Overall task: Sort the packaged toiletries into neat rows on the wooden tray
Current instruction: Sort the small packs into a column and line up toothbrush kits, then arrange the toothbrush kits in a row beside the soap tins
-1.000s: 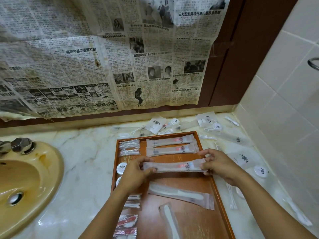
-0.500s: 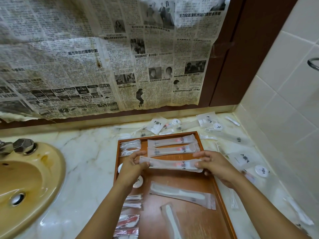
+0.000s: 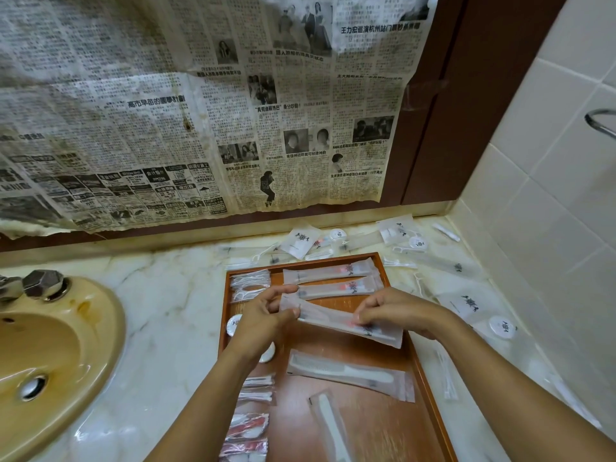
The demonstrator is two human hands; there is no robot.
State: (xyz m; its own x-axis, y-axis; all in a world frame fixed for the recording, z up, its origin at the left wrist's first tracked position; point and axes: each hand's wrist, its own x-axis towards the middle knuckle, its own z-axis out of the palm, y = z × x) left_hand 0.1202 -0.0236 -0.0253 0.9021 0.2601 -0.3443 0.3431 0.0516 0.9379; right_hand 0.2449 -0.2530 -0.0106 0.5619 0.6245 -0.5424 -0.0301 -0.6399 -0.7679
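Now, packet (image 3: pixel 336 320) pinched—both hands' fingers (image 3: pixel 293 313)

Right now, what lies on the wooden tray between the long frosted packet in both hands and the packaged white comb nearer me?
Nothing: in the head view, only bare wood of the tray separates the held packet from the comb.

1 head-worn camera looked forward and steeply down from close above the counter (image 3: pixel 173 315), facing the papered wall at 12 o'clock. The tray (image 3: pixel 430 388) sat near, at bottom centre; the sink (image 3: pixel 100 348) at 9 o'clock, tiled wall (image 3: pixel 550 181) at 3 o'clock.
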